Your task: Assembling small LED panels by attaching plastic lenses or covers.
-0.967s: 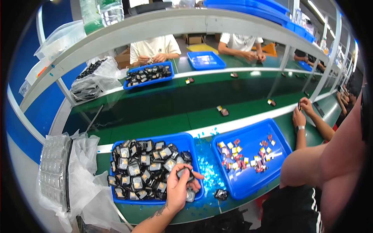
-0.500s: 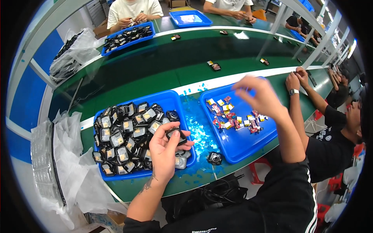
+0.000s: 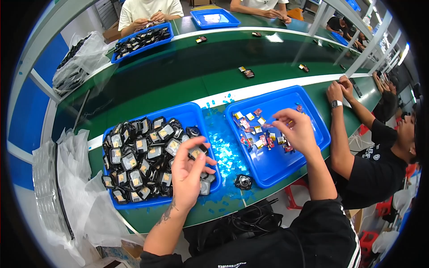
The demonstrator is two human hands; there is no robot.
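Note:
My left hand is closed around a small black plastic casing with a pale inner face, held over the right side of the left blue tray. That tray is heaped with similar black casings, many showing grey windows with tan squares. Above the right blue tray hovers my right hand, its thumb and fingers apart and nothing visible between them. Just under its fingertips lie several small red circuit boards with yellow-and-white parts. A single black casing with a round lens-like centre rests between the trays.
Scattered blue film bits cover the bench between the trays. Beyond runs a green conveyor belt carrying a few assemblies. A co-worker sits close on my right; others work across the belt. Plastic sheeting hangs at left.
My right hand has come down and nearer over the small boards in the right tray. My left hand has tilted the casing, turning its pale face into view.

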